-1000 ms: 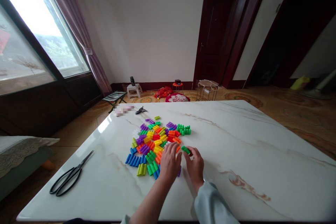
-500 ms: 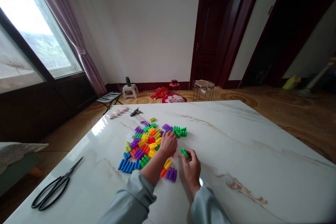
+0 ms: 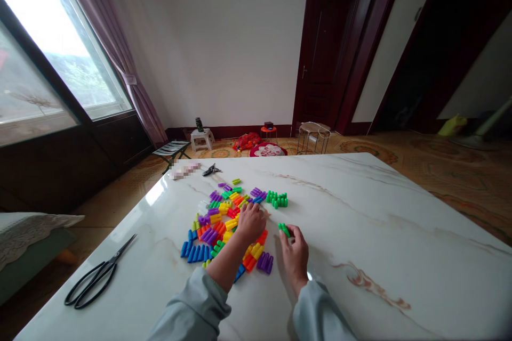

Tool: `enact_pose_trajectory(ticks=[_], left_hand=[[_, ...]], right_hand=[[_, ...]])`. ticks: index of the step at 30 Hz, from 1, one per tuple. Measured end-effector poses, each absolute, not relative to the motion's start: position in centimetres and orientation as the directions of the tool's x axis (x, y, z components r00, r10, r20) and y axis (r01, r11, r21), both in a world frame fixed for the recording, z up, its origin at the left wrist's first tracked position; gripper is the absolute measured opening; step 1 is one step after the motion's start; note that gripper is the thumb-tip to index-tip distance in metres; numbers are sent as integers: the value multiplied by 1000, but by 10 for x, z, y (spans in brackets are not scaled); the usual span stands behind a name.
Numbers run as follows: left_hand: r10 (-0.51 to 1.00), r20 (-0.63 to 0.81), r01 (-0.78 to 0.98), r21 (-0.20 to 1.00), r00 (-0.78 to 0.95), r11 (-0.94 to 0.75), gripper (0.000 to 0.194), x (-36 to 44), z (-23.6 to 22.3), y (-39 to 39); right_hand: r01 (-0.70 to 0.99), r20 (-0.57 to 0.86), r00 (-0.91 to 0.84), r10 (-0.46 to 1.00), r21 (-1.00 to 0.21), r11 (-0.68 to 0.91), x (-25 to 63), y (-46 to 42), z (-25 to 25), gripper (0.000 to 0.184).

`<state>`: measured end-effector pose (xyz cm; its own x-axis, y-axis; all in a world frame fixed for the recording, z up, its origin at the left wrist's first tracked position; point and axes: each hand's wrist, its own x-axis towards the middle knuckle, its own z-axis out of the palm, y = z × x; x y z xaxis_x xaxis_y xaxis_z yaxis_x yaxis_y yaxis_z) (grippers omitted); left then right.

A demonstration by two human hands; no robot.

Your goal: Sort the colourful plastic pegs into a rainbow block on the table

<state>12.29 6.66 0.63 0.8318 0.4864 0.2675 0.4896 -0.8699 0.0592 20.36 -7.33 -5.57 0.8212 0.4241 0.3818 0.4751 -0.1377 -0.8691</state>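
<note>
Just right of the pile, my right hand (image 3: pixel 295 256) is closed, pinching a small green plastic block (image 3: pixel 284 228) between thumb and fingers. My left hand (image 3: pixel 252 221) reaches over the right side of a heap of colourful plastic blocks (image 3: pixel 228 224), its fingers curled down among them. What those fingertips hold, if anything, is hidden under the hand. Beyond both hands a cluster of joined green blocks (image 3: pixel 277 200) stands upright. Nearest my left forearm lie a purple block (image 3: pixel 264 262) and a row of blue blocks (image 3: pixel 199 253).
Black-handled scissors (image 3: pixel 98 277) lie at the left of the white marble-patterned table (image 3: pixel 360 213). Dark clippers (image 3: pixel 212 170) and a blurred-out packet (image 3: pixel 184 170) rest near the far left edge. On the floor behind stand a white stool (image 3: pixel 202 139) and a round stool (image 3: pixel 314 131).
My left hand has pulled back slightly toward me and left over the heap, its fingers curling down. My right hand keeps the green block, which has turned a little. The view shifted slightly.
</note>
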Motion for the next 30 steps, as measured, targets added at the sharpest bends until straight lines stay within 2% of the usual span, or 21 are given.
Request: enact_pose_trajectory(ticks=[3, 5, 10, 14, 19, 24, 27, 30], left_hand=[[529, 285, 527, 90, 799, -845, 26, 106, 8, 64], [549, 337, 537, 138, 765, -833, 28, 94, 8, 56], [517, 430, 479, 203, 740, -854, 42, 60, 7, 10], [484, 405, 431, 220, 776, -875, 46, 40, 0, -22], [538, 354, 468, 269, 765, -842, 46, 46, -11, -12], [563, 357, 478, 303, 745, -824, 41, 52, 3, 9], [550, 368, 475, 281, 750, -834, 42, 25, 13, -1], [433, 345, 395, 178, 833, -901, 52, -18, 7, -25]], right_hand=[[607, 535, 755, 379, -789, -94, 208, -74, -56, 30], [631, 565, 740, 364, -771, -87, 209, -75, -56, 31], [583, 518, 752, 408, -811, -43, 208, -74, -61, 31], [585, 481, 750, 455, -803, -116, 208, -72, -62, 30], [600, 433, 739, 517, -771, -213, 207, -71, -58, 30], [608, 421, 731, 537, -759, -234, 206, -73, -54, 33], [592, 421, 743, 520, -776, -217, 205, -74, -55, 34], [555, 393, 774, 497, -798, -233, 205, -73, -56, 34]])
